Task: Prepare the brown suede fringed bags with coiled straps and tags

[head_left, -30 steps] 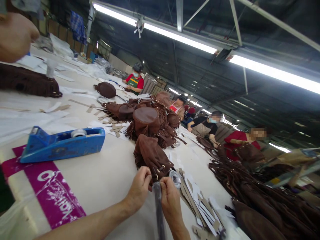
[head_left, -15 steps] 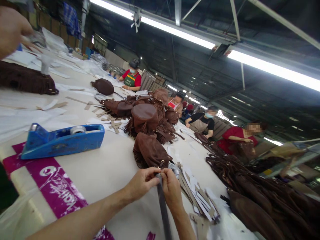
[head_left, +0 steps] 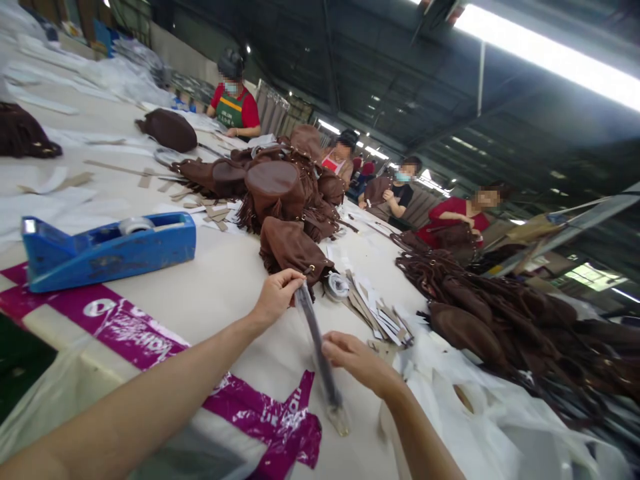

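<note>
OK, L hand [head_left: 273, 300] is pinching the top of the strap [head_left: 329, 383] right at the bag's mouth, thumb and finger pressed tog. R hand [head_left: 357, 360] hangs beside the strap's middle, fingers half-curled; can't tell if they grip it or just brush it. Strap runs straight down from the bag [head_left: 293, 247] toward the wearer, over the counter [head_left: 220, 273].

Progress check: strap looks sleeved in clear film [head_left: 340, 427] for most of its length, so that bit's prob. done. Not done: lower end's loose w/ film poking past it, no fastening visible, nothing rolled up. Compare the coil [head_left: 339, 285] just beside the bag, approx. finished by the look of it. Bag pile [head_left: 275, 183] sits behind; tape dispenser [head_left: 115, 250] stands off to the L, well apart from both hands.
</note>
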Demonstrator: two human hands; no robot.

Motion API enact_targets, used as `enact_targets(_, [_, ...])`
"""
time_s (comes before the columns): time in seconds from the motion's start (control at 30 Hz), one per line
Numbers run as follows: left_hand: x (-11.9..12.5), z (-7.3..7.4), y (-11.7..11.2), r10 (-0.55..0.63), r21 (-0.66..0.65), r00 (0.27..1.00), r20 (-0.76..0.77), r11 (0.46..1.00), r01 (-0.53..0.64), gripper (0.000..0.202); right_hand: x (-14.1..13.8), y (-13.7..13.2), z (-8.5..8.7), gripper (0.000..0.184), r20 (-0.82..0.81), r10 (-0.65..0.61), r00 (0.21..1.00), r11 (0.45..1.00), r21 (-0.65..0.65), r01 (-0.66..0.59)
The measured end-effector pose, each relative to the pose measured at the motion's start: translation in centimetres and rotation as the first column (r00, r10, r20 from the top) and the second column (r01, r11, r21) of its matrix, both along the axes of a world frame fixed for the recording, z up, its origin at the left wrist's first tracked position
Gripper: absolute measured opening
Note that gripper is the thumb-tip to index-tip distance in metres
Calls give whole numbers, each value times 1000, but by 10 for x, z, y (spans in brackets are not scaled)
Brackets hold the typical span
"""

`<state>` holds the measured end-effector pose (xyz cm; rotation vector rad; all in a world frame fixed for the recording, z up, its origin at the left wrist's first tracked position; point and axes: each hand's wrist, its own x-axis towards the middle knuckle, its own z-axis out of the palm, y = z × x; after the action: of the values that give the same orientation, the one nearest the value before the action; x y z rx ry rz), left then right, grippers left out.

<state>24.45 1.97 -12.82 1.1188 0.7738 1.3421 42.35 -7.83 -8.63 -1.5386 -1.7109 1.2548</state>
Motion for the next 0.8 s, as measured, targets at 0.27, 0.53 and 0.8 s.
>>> enact_targets(0.27, [-2,-1,8,60,54,996,-58,997,-57,28,7,-54,-17,37,-365,-58,929,920,-381,-91])
enact_targets(0.53, [-25,-2,15,78,183,949,-305,983,-21,17,-8,-71,-28,32,-640,-141,755,879,-432,-201])
enact_targets(0.8, [-42,-1,15,105,245,842,-529,969,33,12,-19,-72,-23,28,-785,-89,614,953,-247,-178])
